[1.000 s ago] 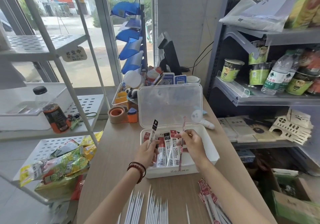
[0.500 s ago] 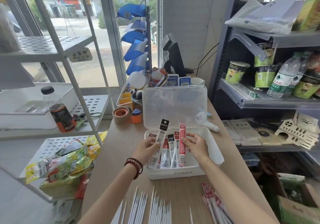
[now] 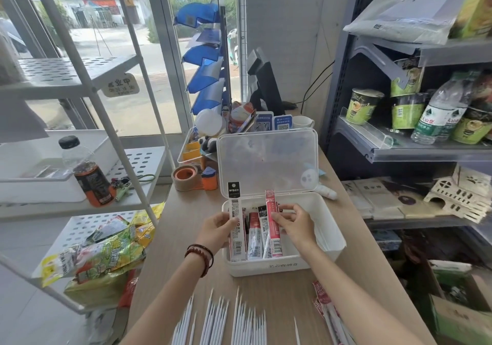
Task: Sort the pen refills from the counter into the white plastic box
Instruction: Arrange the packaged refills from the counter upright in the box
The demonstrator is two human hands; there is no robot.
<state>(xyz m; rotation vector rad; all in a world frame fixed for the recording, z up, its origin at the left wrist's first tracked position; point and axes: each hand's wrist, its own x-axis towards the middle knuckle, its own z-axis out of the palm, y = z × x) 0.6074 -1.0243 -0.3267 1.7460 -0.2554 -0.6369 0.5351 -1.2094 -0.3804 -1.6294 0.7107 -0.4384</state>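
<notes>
The white plastic box stands open on the wooden counter, its clear lid upright behind it. Several packed pen refills lean inside its left half. My left hand pinches a black-topped refill pack that stands at the box's left wall. My right hand holds a red refill pack upright among the others. Several bare white refills lie in rows on the counter near me. A few red refill packs lie at the right.
Behind the box are a tape roll, an orange dispenser, a small organiser tray and a white tube. A white rack with snacks stands left. Grey shelves with cups and bottles stand right.
The red pack has swung upright into the row in the box. My left hand has lowered its black-topped pack against the box's left wall. The camera has shifted slightly.
</notes>
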